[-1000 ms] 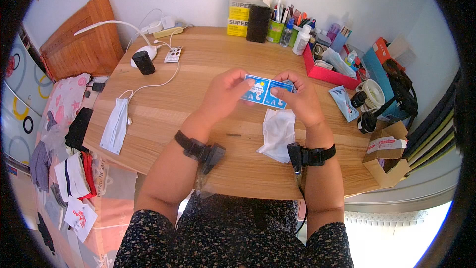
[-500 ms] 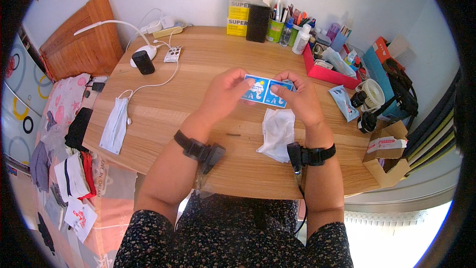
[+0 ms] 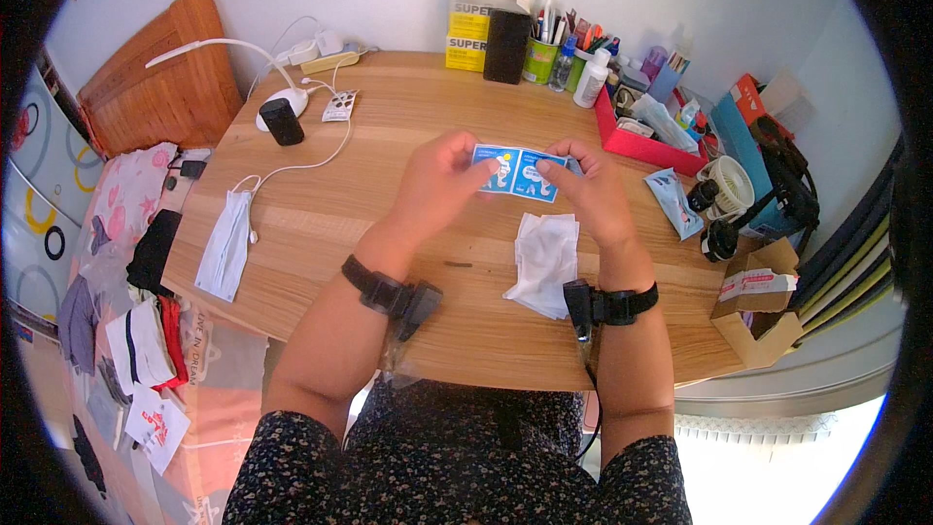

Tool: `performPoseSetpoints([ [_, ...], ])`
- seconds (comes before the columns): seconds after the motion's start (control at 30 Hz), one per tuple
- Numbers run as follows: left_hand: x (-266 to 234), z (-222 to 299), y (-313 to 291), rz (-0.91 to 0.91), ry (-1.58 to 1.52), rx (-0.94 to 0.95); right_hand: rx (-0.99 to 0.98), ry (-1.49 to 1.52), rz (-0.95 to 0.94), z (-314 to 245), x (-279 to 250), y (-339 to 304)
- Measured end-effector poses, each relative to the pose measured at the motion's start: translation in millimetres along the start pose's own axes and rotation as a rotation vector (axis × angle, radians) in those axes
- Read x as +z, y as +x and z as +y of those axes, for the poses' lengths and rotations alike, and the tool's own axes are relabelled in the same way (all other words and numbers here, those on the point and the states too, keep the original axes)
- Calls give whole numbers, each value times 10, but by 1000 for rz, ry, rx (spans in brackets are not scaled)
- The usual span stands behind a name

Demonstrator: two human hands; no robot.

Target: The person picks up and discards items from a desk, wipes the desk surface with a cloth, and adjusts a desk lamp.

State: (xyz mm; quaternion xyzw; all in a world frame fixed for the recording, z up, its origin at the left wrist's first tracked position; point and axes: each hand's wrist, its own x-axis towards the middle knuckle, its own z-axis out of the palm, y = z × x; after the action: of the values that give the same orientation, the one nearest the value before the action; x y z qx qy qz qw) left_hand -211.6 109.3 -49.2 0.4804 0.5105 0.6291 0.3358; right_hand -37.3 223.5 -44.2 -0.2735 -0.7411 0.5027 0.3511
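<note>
Near, on the worktop (image 3: pixel 413 112), find a white cloth (image 3: pixel 544 264) lying to the near left of the right hand (image 3: pixel 598 196), with a mask (image 3: pixel 224 248) well off to the left. A little farther, see a blue strip (image 3: pixel 519 180) of two joined panels, lifted above the worktop and pinched at both ends: at the left end by the left hand (image 3: pixel 442 175), at the right end by the right hand. Thumbs pressed on the facing side, other fingers mostly hidden behind. Directly between the hands, long axis running left to right, dipping slightly at the right end; touching both, nearer to neither. Compared with half a second ago, slightly farther left and more level. Far off, at the back of the worktop, note a black block (image 3: pixel 506 47) beside yellow boxes (image 3: pixel 465 54).
</note>
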Motion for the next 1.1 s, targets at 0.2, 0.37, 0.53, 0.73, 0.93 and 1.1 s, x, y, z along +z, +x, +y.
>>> performPoseSetpoints([
  [0.2,-66,-58,26,-1,271,79,-58,22,-10,-89,27,-17],
  [0.37,-14,-23,18,116,97,-29,199,342,-22,-211,-12,-29],
  [0.53,-9,6,17,168,15,-44,186,700,-26,-179,-58,-17],
  [0.73,-39,7,23,209,-9,-44,164,736,1,-243,-3,-7],
  [0.93,-25,43,18,206,-7,-23,171,484,84,-200,-38,2],
  [1.1,-24,68,14,195,27,-32,173,440,142,-190,-22,0],
])
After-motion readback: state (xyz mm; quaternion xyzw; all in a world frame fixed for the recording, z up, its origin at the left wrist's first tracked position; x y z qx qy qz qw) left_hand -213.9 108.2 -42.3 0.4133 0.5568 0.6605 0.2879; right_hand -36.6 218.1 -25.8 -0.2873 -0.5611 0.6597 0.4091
